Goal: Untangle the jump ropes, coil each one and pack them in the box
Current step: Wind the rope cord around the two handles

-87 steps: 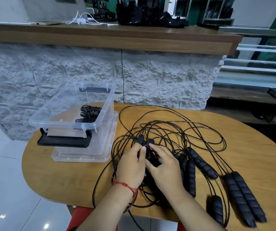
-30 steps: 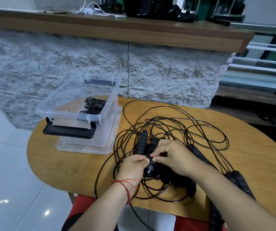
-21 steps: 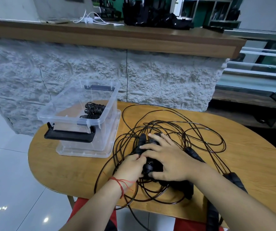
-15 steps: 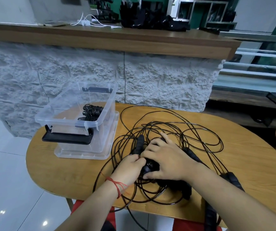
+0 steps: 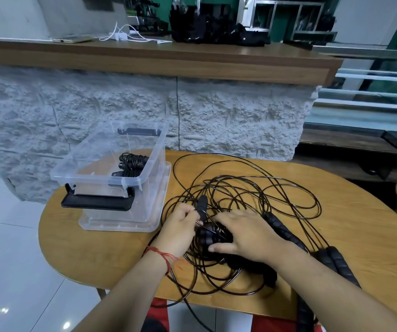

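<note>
Handle [image 5: 202, 206] pinched in left hand [image 5: 180, 227], tangle [image 5: 240, 188] beyond

Your left hand [image 5: 180, 232] has a thin red string bracelet [image 5: 162, 256] tied round its wrist, with frayed loose ends trailing off it. Your right hand [image 5: 247, 236] and both forearms are bare. Low at your lap there is red clothing [image 5: 160, 312].
</note>
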